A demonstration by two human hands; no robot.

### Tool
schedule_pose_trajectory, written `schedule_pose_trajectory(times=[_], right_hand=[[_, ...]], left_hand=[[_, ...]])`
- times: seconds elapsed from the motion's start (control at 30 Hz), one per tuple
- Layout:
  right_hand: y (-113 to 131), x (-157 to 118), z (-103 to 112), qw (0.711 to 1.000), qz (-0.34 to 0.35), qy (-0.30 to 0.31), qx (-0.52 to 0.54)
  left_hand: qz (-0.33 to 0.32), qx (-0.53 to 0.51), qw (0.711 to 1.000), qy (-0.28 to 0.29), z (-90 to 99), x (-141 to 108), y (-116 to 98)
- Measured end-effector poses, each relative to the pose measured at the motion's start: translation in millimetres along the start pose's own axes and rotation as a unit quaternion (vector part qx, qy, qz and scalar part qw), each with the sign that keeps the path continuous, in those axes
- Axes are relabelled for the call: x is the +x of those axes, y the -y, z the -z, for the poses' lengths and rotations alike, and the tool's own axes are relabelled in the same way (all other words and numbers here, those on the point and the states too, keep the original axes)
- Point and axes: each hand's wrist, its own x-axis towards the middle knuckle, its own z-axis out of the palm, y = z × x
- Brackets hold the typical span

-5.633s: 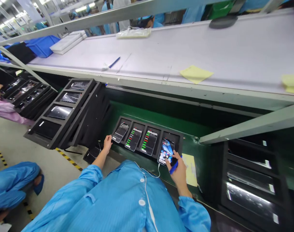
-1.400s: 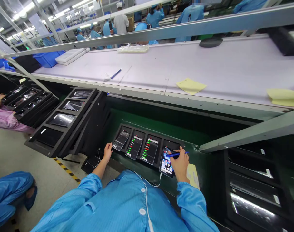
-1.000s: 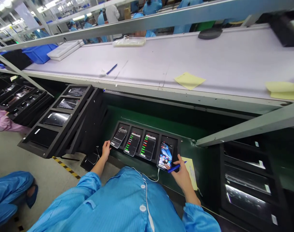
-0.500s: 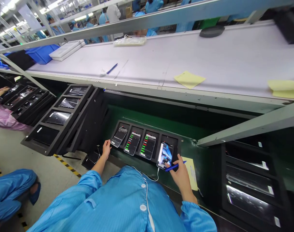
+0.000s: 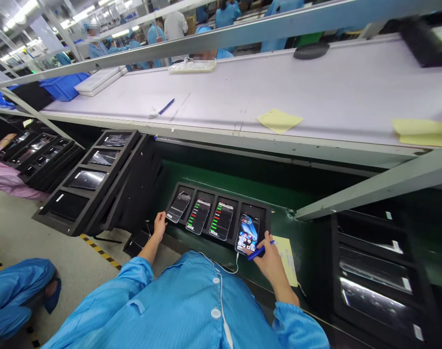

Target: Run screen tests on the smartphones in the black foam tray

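A black foam tray [image 5: 267,220] lies on the green surface in front of me, with several phones in its slots. The leftmost phone [image 5: 179,207] has a dim, greyish screen; two middle phones, one a black-screened phone [image 5: 221,220], show green and red lines of text. On the rightmost phone [image 5: 247,228] a home screen with icons is lit, and a white cable [image 5: 237,261] runs to its lower end. My right hand [image 5: 272,261] grips a blue pen [image 5: 256,253], a fingertip at that phone's lower edge. My left hand [image 5: 160,225] is closed at the tray's left corner.
Stacked trays with phones stand at left [image 5: 97,160] and right [image 5: 373,271]. Yellow paper [image 5: 287,259] lies beside my right hand. Above runs a white shelf [image 5: 213,102] with another pen [image 5: 166,106]; a slanting metal post [image 5: 370,186] is at right. A co-worker's legs [image 5: 21,286] show lower left.
The rightmost phone's screen has changed from a picture with a white panel to a home screen with a clock and icons. My right hand and pen have shifted slightly; the left hand stays.
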Motion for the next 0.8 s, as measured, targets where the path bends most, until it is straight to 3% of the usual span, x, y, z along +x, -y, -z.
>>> schedule_pose_trajectory(times=[0.1,0.3,0.5,0.8], right_hand=[[-1,0,5,1.000,0.013,0.026,-0.008],[15,3,-1,0.998,-0.020,-0.060,-0.003],[21,5,-7,0.997,-0.030,-0.078,-0.002],[6,5,-4,1.000,-0.014,-0.019,0.007]], left_hand=[[-0.001,-0.001,1.000,0.001,0.0,0,0],[0.003,-0.005,1.000,-0.004,-0.7,0,0],[0.002,-0.005,1.000,-0.002,0.0,-1,-1],[0.000,-0.002,1.000,0.003,1.1,0,-2]])
